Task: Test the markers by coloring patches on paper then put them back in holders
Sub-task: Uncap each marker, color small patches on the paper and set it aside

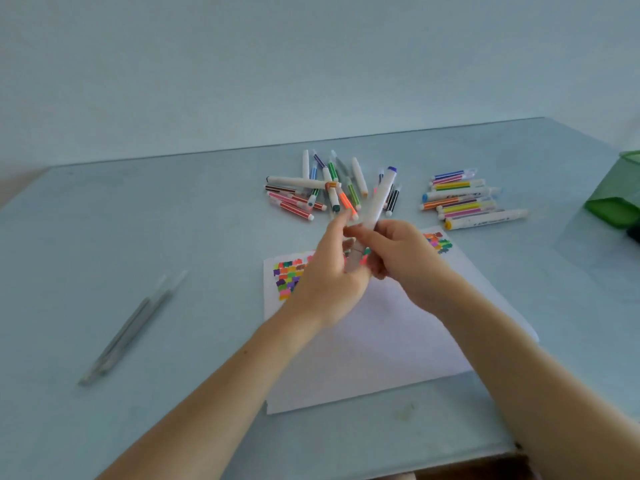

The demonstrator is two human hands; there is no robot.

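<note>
Above the paper (398, 327) I have both hands raised on one white marker (381, 195). My right hand (405, 251) curls round its lower barrel; my left hand (332, 271) pinches the bottom end, probably the cap. I judge I'm uncapping or recapping. Next comes a straight pull or push along the barrel, then either a patch beside the colored ones or the green holder (620, 195) at the right.

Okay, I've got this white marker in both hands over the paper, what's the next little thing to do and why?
Probably pull off the near cap: both hands grip the white marker above the paper, its far blue cap still on, and no tip shows yet for coloring a patch.
</note>
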